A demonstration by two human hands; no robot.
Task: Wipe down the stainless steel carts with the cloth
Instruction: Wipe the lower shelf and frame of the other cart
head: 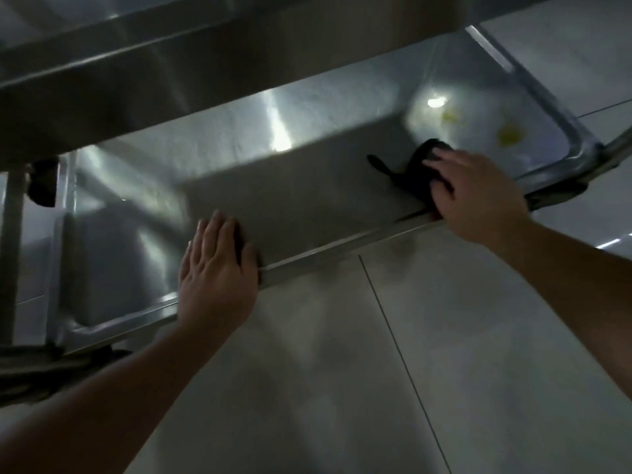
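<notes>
The stainless steel cart's lower shelf [307, 186] runs across the view, under an upper shelf [171, 63]. A dark cloth [413, 165] lies on the lower shelf near its right end. My right hand [475, 196] presses down on the cloth with fingers spread over it, close to the shelf's front rim. My left hand [215, 271] rests flat on the front rim of the shelf, fingers straight. Two yellow smears [509, 135] mark the shelf just beyond the cloth.
A cart leg [10, 234] and a dark caster [42, 186] stand at the left. The cart's tubular corner frame [588, 148] is at the right. Pale tiled floor [444, 354] spreads below the shelf.
</notes>
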